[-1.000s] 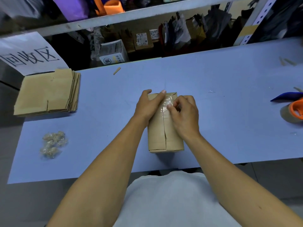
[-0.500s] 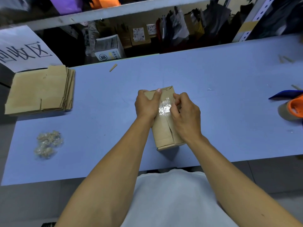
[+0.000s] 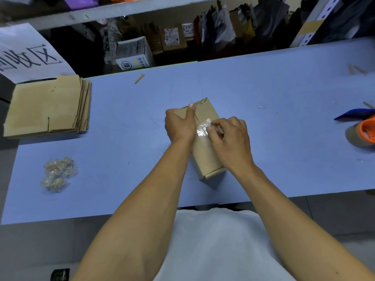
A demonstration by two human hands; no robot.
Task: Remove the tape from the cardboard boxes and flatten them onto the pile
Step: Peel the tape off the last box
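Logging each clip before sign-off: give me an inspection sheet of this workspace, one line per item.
Surface: flat light-blue tabletop, a few small scraps on it.
Job's things: small brown cardboard box at centre, clear tape strip part-peeled from its top seam; stack of flattened brown cardboard at far left.
Clutter: heap of crumpled clear used tape near left; orange-cored brown tape roll at right edge, dark-blue piece beside it.
Grips: left hand holds the box top; right hand pinches the tape.
Cables: nothing seen.
Surroundings: white paper sign with black characters; shelving with cartons and bags behind.
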